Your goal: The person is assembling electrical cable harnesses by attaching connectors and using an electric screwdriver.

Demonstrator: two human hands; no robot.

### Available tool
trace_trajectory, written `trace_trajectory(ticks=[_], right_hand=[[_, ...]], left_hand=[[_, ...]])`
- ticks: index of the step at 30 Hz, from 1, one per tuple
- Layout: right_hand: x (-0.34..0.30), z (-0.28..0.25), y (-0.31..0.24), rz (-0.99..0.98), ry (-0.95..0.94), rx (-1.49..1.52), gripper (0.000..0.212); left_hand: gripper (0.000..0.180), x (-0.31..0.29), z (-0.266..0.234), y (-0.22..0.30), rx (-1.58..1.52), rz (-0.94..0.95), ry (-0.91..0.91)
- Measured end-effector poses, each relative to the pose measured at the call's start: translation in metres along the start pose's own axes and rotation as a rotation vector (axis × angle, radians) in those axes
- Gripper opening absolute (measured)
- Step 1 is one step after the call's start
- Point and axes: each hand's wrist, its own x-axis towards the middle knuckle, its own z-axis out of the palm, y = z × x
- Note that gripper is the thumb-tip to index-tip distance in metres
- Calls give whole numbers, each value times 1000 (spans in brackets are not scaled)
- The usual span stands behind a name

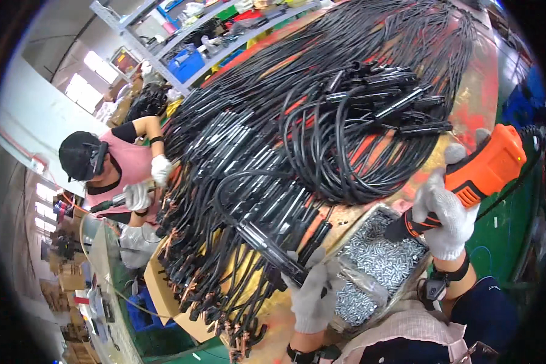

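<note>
My left hand [312, 297], in a grey-white glove, closes around the lower end of a black cylindrical cable connector [270, 250]. A black cable loops up and away from the connector's other end. My right hand [446, 215], also gloved, grips an orange and black electric screwdriver [479, 173]. The tool's dark nose points down and left, over a plastic-lined box [379, 318] of small silver screws [379, 261]. Whether its tip touches the screws I cannot tell. The box stands between my two hands, close to my body.
Black cables with tube ends [242, 145] cover much of the table [476, 85]. A coiled bundle [346, 151] lies on top, beyond the screws. At the left a co-worker [127, 158] in white gloves holds a tool. A cardboard box [164, 291] and shelves [194, 42] stand nearby.
</note>
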Motion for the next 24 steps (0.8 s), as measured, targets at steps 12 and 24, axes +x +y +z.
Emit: trace_trajectory(ticks=[12,24], right_hand=[[1,-13,13,-40,81,-103,52],[-5,1,31,118,26,-43,37]], left_hand=[[55,9,-10,-15,42,-104,-23],[27,18,-42,-23,770,585,-316]])
